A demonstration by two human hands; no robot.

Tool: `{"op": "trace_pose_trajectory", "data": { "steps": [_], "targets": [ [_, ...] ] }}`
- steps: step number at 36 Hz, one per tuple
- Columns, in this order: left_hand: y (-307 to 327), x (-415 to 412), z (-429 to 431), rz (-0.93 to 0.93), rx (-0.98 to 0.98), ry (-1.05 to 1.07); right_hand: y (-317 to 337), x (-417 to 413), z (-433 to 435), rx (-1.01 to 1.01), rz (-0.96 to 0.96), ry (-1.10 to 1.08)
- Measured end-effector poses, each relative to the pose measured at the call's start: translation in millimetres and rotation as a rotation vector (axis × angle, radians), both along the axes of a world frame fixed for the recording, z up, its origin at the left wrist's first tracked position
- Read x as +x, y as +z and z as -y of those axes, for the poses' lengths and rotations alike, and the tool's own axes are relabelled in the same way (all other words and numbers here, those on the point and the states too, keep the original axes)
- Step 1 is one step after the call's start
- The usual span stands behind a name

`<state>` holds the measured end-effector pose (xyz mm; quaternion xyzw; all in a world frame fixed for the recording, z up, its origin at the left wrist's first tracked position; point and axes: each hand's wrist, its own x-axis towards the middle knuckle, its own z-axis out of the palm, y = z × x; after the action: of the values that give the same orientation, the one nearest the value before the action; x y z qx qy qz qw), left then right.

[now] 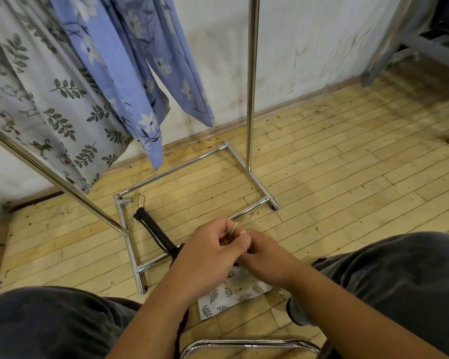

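Note:
My left hand (208, 255) and my right hand (267, 260) meet above the floor between my knees. Their curled fingertips pinch a small object (230, 238) between them; it is too small and too hidden to identify. Just beneath the hands lies a white leaf-print cloth piece (228, 296) on the floor, partly covered by my wrists. A black rod (153, 229) lies on the floor to the left of the hands, and a dark cord (182, 325) runs down under my left forearm.
A chrome clothes rack base (182, 164) frames the floor ahead, with an upright pole (252, 81) and a slanted rail (49, 174). Leaf-print fabric (44, 99) and blue floral fabric (130, 73) hang at left. A chrome stool rim (244, 343) sits below. Grey furniture legs (389, 55) stand right.

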<state>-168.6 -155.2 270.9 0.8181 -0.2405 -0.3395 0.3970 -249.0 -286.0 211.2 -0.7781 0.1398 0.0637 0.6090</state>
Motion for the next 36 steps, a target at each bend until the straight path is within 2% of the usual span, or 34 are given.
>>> {"op": "trace_pose_trajectory", "data": {
  "steps": [5,9,14,17,27,36],
  "targets": [
    [29.9,16.0,5.7,-0.05,-0.138,0.053,40.9,-1.2,13.2,0.092,0.154,-0.012],
    [68.2,32.8,12.4,0.017,-0.171,0.011,75.0,11.9,22.6,0.083,0.261,-0.1],
    [117.1,51.5,26.7,0.117,-0.193,-0.01,112.9,31.8,32.3,0.133,0.301,-0.148],
    [147.8,65.4,35.6,0.169,-0.211,-0.047,139.7,46.2,40.0,0.165,0.375,-0.272],
    [245.4,119.1,73.9,0.479,-0.261,-0.038,239.3,102.2,73.2,0.11,0.521,-0.392],
    [331.5,170.0,116.7,0.858,-0.258,0.103,330.2,171.7,100.2,-0.092,0.654,-0.588]
  ]
}}
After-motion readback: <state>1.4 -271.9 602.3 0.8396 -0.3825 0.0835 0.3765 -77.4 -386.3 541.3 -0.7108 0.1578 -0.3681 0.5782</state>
